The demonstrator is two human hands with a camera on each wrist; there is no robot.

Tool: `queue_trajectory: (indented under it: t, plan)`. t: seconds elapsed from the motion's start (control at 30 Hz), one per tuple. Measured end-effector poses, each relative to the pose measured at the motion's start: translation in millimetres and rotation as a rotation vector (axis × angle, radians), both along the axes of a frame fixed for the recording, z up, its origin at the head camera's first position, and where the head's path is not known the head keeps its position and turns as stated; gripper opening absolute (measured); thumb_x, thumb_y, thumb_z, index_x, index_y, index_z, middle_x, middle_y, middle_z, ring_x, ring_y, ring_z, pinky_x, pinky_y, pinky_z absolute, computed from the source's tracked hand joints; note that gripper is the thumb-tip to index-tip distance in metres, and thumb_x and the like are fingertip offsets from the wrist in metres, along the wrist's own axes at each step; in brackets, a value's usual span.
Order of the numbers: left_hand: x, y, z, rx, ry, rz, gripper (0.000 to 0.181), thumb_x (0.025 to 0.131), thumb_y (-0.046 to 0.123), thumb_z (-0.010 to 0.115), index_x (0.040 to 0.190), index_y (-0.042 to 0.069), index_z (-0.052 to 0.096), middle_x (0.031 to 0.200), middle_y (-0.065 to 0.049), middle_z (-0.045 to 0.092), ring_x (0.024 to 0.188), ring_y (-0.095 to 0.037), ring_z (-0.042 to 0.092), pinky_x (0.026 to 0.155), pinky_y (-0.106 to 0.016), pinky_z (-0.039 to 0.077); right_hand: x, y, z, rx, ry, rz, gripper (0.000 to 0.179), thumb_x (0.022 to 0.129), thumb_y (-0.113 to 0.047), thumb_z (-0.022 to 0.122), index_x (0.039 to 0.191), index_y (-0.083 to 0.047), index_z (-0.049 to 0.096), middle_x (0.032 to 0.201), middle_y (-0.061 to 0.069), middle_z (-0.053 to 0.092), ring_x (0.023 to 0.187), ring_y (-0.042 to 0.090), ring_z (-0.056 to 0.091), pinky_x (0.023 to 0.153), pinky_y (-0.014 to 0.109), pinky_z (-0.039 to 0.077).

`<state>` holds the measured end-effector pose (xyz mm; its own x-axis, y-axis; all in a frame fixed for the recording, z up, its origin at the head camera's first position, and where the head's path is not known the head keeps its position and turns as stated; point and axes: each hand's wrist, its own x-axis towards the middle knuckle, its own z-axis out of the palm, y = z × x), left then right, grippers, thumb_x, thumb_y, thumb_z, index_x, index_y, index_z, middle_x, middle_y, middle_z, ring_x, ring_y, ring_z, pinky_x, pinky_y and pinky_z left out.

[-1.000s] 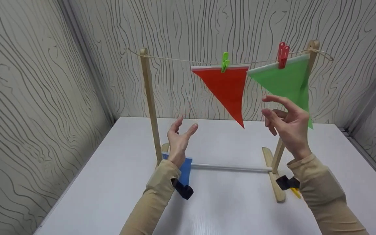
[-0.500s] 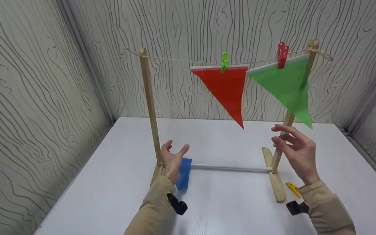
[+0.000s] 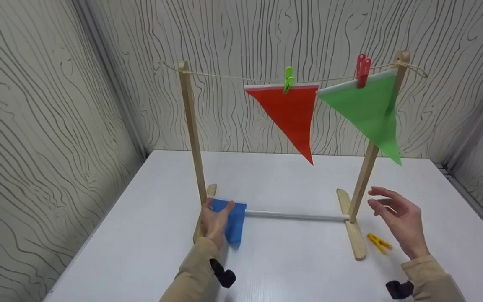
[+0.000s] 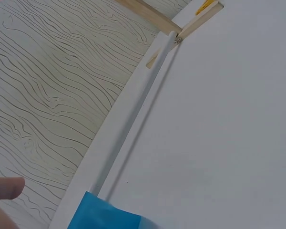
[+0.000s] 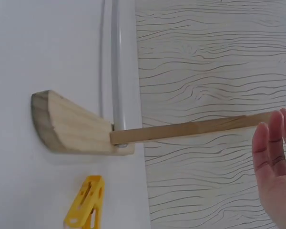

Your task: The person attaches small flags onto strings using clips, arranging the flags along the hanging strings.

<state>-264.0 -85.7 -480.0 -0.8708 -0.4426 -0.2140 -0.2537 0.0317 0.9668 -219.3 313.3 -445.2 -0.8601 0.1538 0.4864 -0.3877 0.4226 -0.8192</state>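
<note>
My left hand is at the blue flag by the foot of the left post, thumb and forefinger spread apart over its upper part. The flag overlaps the left end of a white rod; the hand hides part of it. To the right of the stand my right hand is held with loosely bent fingers and nothing in them. Nearest to it is a yellow clothespin on the table. A red pennant hangs from the string under a lime-green clothespin, and a green pennant under a red clothespin.
Two wooden posts, the left post and the right post, carry the string. Their flat wooden feet, such as the right foot, stand on the white table. Patterned walls enclose the back and sides.
My left hand has come down and slightly left onto the blue flag. My right hand has dropped from in front of the green pennant and moved right, exposing the yellow clothespin.
</note>
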Motion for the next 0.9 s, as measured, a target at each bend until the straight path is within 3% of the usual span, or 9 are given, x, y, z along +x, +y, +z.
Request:
queue_trajectory:
  t: [0.2,0.4,0.47,0.57,0.67,0.8,0.9]
  plan:
    - [2.4,0.2,-5.5,0.036,-0.051,0.016,0.076,0.09,0.024,0.075,0.15,0.001,0.036,0.158,-0.028,0.032,0.148,-0.047,0.029,0.122,-0.059,0.026,4.0,19.3,-18.0,0.094,-0.151,-0.002,0.043,0.097,-0.018,0.069,0.134,0.002,0.058,0.111,-0.035,0.059,0.092,-0.007,0.059,0.08,0.005,0.05]
    - [2.7,0.2,-8.3,0.082,-0.062,-0.009,0.071,0.091,0.021,0.074,0.148,-0.002,0.038,0.159,-0.029,0.031,0.149,-0.047,0.027,0.123,-0.06,0.024,5.2,38.3,-27.5,0.159,-0.388,0.011,0.059,0.097,-0.033,0.068,0.141,0.002,0.051,0.106,-0.041,0.051,0.093,-0.011,0.051,0.08,0.008,0.047]
    - [3.2,0.0,-9.2,0.103,-0.064,-0.025,0.07,0.092,0.02,0.072,0.148,-0.004,0.037,0.159,-0.03,0.029,0.149,-0.048,0.026,0.123,-0.06,0.023,5.0,43.7,-30.7,0.19,-0.466,0.015,0.063,0.096,-0.036,0.068,0.143,0.002,0.049,0.111,-0.032,0.056,0.092,-0.011,0.049,0.079,0.011,0.047]
    - [2.8,-0.3,-10.2,0.135,-0.059,-0.046,0.071,0.092,0.019,0.071,0.148,-0.005,0.035,0.158,-0.031,0.028,0.149,-0.048,0.025,0.123,-0.06,0.023,4.2,50.0,-34.8,0.229,-0.56,0.018,0.066,0.096,-0.038,0.068,0.144,0.003,0.047,0.127,-0.002,0.062,0.093,-0.005,0.05,0.079,0.017,0.047]
    - [1.3,-0.5,-11.0,0.156,-0.052,-0.06,0.073,0.091,0.019,0.072,0.148,-0.007,0.034,0.158,-0.032,0.027,0.149,-0.048,0.025,0.124,-0.058,0.024,2.9,54.6,-37.6,0.237,-0.65,0.021,0.07,0.095,-0.039,0.069,0.144,0.004,0.044,0.138,0.027,0.05,0.099,0.01,0.051,0.077,0.023,0.048]
    - [0.3,-1.4,-12.4,0.167,-0.043,-0.067,0.073,0.091,0.018,0.072,0.147,-0.008,0.034,0.157,-0.032,0.028,0.149,-0.048,0.025,0.124,-0.057,0.024,1.3,60.0,-41.3,0.219,-0.761,0.05,0.078,0.094,-0.041,0.069,0.145,0.008,0.036,0.139,0.036,0.04,0.108,0.031,0.049,0.074,0.029,0.049]
    - [0.4,-2.2,-13.1,0.167,-0.039,-0.071,0.072,0.091,0.018,0.072,0.147,-0.009,0.034,0.157,-0.033,0.028,0.149,-0.048,0.025,0.124,-0.058,0.024,1.3,61.2,-45.0,0.22,-0.805,0.062,0.081,0.092,-0.039,0.072,0.144,0.01,0.035,0.136,0.038,0.039,0.111,0.038,0.05,0.073,0.03,0.05]
